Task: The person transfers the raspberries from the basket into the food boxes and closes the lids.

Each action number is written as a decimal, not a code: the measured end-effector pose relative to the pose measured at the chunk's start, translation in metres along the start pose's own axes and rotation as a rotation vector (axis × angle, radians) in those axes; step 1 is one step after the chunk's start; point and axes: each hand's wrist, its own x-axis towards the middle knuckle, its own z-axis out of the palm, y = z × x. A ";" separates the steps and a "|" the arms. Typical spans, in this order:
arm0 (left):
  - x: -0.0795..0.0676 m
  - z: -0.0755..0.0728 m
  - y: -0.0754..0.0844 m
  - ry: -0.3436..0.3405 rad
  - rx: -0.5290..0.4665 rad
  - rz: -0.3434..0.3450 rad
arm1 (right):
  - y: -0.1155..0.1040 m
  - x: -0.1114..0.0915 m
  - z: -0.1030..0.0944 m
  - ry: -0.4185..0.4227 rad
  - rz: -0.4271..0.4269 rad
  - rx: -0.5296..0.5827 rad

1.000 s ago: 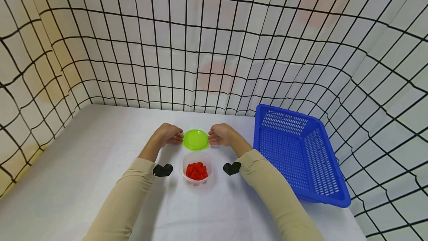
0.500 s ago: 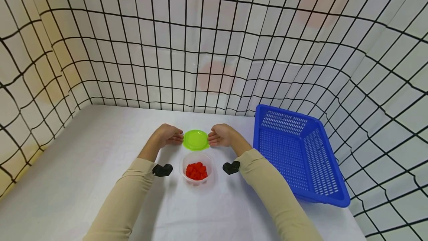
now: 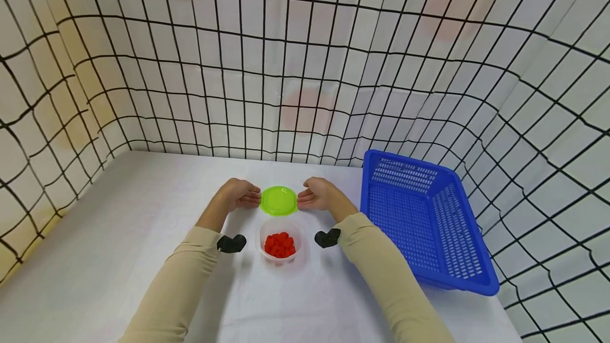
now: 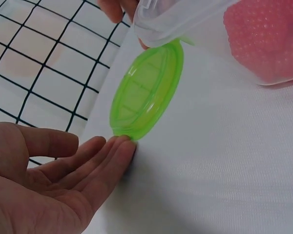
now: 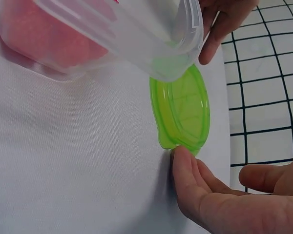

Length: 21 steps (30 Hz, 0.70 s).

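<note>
A green plastic lid [image 3: 278, 201] lies flat on the white table, between the two hands. My left hand [image 3: 240, 195] has its straight fingertips at the lid's left edge, thumb held apart; the left wrist view shows the fingertips [image 4: 123, 144] right at the rim. From the other side, my right hand [image 3: 316, 195] touches the lid's right edge with extended fingers, its thumb also apart. Nearer to me stands a clear plastic container [image 3: 280, 224] with several red, bumpy, raspberry-like pieces [image 3: 280, 245] inside. Its top is uncovered.
A blue perforated basket [image 3: 405, 226] stands at the right, beside the right forearm. Black wire mesh [image 3: 238, 94] rises along the back and both sides of the white table [image 3: 133, 210], with pale sheeting behind it.
Both hands stay at the lid's edges, and the right fingers shift very slightly. The lid, container and basket keep their places.
</note>
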 end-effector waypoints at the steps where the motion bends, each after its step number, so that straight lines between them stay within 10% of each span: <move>1: 0.000 0.000 0.000 -0.004 -0.017 -0.002 | 0.000 0.001 0.000 0.009 0.003 0.004; 21: 0.002 -0.003 -0.007 -0.002 -0.277 -0.058 | -0.002 -0.003 0.000 -0.002 -0.036 0.004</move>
